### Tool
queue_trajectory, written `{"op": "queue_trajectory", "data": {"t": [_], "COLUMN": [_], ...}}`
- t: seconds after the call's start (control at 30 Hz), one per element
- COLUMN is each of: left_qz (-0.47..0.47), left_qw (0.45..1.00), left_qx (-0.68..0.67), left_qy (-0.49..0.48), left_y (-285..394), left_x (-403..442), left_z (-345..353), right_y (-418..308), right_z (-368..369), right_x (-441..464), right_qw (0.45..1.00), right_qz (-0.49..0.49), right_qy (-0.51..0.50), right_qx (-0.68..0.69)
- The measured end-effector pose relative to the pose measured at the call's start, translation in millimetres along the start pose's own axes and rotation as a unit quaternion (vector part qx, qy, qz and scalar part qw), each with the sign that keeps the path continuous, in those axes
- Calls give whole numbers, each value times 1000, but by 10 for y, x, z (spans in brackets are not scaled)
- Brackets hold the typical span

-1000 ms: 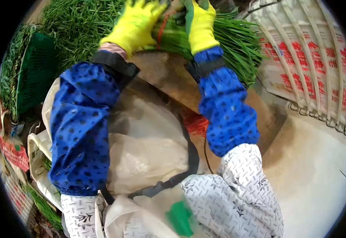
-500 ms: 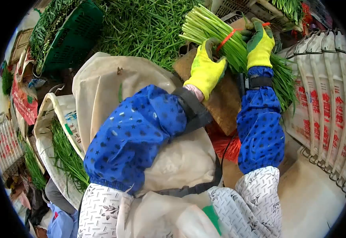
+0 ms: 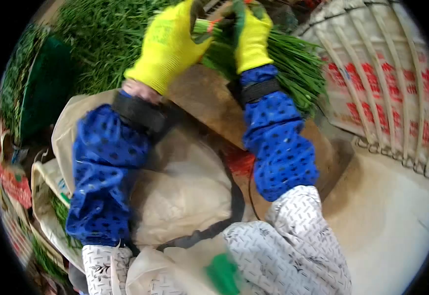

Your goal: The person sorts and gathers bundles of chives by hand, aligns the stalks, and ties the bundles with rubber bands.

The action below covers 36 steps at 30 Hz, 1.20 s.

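A bundle of chives [image 3: 295, 69] lies across the top middle, its long green leaves fanning out to the right. Around its pale stalks runs a red tie [image 3: 213, 25]. My left hand [image 3: 172, 46], in a yellow glove with dark green fingers, closes round the stalk end, thumb below it. In a matching glove, my right hand [image 3: 253, 39] is closed just right of the tie. A bit of red shows at its fingertips, while the upper edge of the view cuts off part of both hands' fingers.
Loose green leaves [image 3: 111, 44] heap up at the upper left beside a dark green crate [image 3: 47, 88]. Below the bundle is a brown board [image 3: 195, 93], with red strands [image 3: 239, 161] under it. A white-and-red ribbed sack wall [image 3: 371, 73] stands on the right.
The view has shifted, so hands and bundle appear higher and further left. My left hand has turned more upright at the stalk end. The bundle remains between my hands.
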<state>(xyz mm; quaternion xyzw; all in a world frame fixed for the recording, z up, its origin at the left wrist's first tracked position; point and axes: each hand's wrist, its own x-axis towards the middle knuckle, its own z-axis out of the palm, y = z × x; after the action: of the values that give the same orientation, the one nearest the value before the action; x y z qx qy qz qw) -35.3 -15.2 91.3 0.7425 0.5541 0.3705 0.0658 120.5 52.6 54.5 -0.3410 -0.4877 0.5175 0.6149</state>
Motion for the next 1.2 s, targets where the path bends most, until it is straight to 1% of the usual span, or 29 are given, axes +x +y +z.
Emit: {"op": "queue_trajectory", "data": {"t": [0.03, 0.1, 0.13, 0.17, 0.2, 0.23, 0.27, 0.3, 0.33, 0.37, 0.4, 0.43, 0.47, 0.5, 0.53, 0.57, 0.6, 0.63, 0.67, 0.73, 0.83, 0.87, 0.9, 0.97, 1.0, 1.07, 1.1, 1.13, 1.2], "left_qz": [23, 47, 77, 150, 70, -12, 120, 146, 73, 48, 25, 17, 12, 6, -130, -129, -110, -90, -113, -157, -167, -185, -191, -169, -191, -105, -64, -54, 4], "left_qw": [998, 993, 990, 986, 987, 967, 971, 966, 981, 970, 953, 978, 990, 988, 896, 897, 908, 919, 909, 883, 906, 899, 868, 874, 849, 904, 925, 921, 948], "left_qx": [36, 74, 60, 76, 58, 41, 144, 190, 91, 113, 136, 46, -45, -140, -414, -404, -388, -370, -392, -438, -381, -390, -452, -443, -485, -406, -364, -373, -296], "left_qy": [-42, -81, -104, -11, -132, -251, -145, -101, -153, -211, -269, -204, -134, -71, -91, -123, -115, -105, -91, -63, -73, -72, -84, -100, -85, -85, -85, -97, -112], "left_y": [82, 76, 125, -142, -46, 49, -184, -300, -330, -299, -268, -296, -349, -236, -91, -206, -230, -256, -263, -243, -178, -126, -213, -271, -220, -236, -226, -190, -169], "left_x": [120, 212, 251, 204, 197, 170, -45, -133, -119, -75, -31, -65, -128, -168, -253, -289, -307, -321, -346, -405, -411, -417, -446, -465, -479, -454, -446, -415, -459], "left_z": [-105, -39, -14, 338, 348, 355, 581, 681, 671, 620, 568, 570, 585, 530, 453, 446, 468, 473, 470, 477, 406, 360, 398, 418, 410, 381, 352, 328, 277], "right_y": [68, -128, -53, 21, -99, -187, -272, -304, -247, -215, -242, -271, -292, -301, -306, -302, -550, -637, -722, -508, -660, -691, -724, -728, -752, -800, -823, -847, -897], "right_z": [18, 149, 151, 131, 86, 124, 192, 247, 311, 375, 340, 327, 319, 276, 228, 228, 73, 57, 39, 308, 302, 294, 302, 260, 251, 227, 211, 196, 180], "right_x": [-37, -218, -240, -256, -375, -462, -516, -558, -608, -661, -703, -683, -619, -590, -607, -615, -637, -675, -712, -802, -866, -883, -904, -946, -960, -1036, -1128, -1252, -1437], "right_qw": [999, 998, 995, 989, 988, 987, 985, 983, 997, 998, 997, 995, 995, 994, 994, 994, 982, 976, 967, 993, 988, 984, 978, 970, 967, 958, 960, 961, 965], "right_qz": [14, -48, -91, -131, 117, 127, 138, 147, 27, 6, 33, 55, 43, 35, 32, -16, 76, 111, 145, 103, 135, 164, 186, 221, 236, 268, 270, 272, 262], "right_qy": [41, 32, 47, 60, 103, 101, 98, 94, 63, 53, 64, 72, 75, 84, 95, 82, -52, -80, -107, 56, 68, 66, 78, 65, 49, 22, 21, 19, 11], "right_qx": [-10, 16, -7, -30, -4, 15, 35, 54, -43, -23, 14, 52, 54, 53, 50, 75, 162, 171, 178, 34, 19, 34, 53, 81, 85, 97, 68, 40, -15]}}
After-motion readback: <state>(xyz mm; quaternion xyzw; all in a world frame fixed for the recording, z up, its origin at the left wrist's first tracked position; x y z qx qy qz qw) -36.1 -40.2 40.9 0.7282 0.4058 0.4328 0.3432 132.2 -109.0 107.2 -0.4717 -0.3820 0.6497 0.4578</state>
